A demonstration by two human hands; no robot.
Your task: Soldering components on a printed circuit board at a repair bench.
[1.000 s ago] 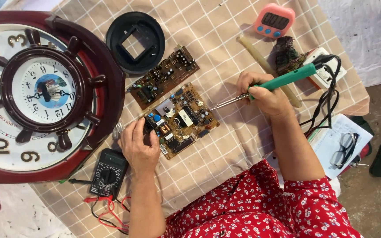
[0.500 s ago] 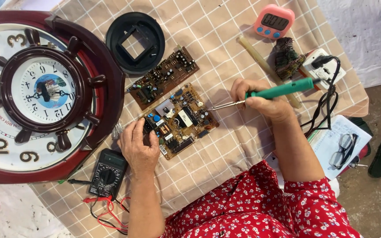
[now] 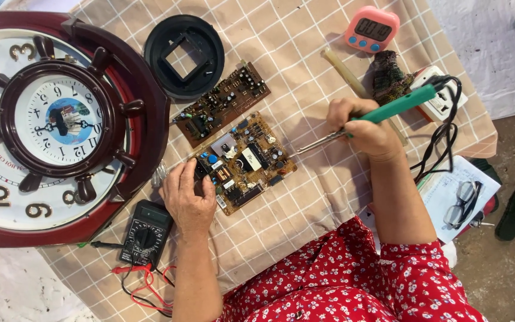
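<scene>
1. a beige cloth with a white grid pattern (image 3: 305, 53) covers the table, and all the work lies on it.
2. a big round wall clock with a dark red wooden frame shaped like a ship wheel (image 3: 61, 119) lies flat at the left side, face up.
3. a round black plastic cover with a square hole (image 3: 184, 55) lies near the top, just beside the clock frame.
4. the yellow-brown circuit board crowded with small parts (image 3: 244, 162) is in the middle of the cloth, turned at an angle. a second, darker brown circuit board (image 3: 222, 104) lies just above it.
5. the left hand (image 3: 187, 194) rests on the left end of the yellow-brown board, with the fingers spread over its edge and pressing it down.
6. the right hand (image 3: 365, 128) is closed around the soldering iron with a green handle (image 3: 388, 110). the metal tip points to the left and ends just at the right edge of the yellow-brown board; i cannot tell if it touches.
7. a black multimeter with red and black leads (image 3: 144, 232) lies below the left hand, near the wrist.
8. a pink digital timer (image 3: 372, 28) stands at the top right.
9. a white power strip (image 3: 442, 98) lies at the right, and the black cord of the iron goes to it.
10. a pair of glasses (image 3: 463, 200) lies on white papers at the right.
</scene>
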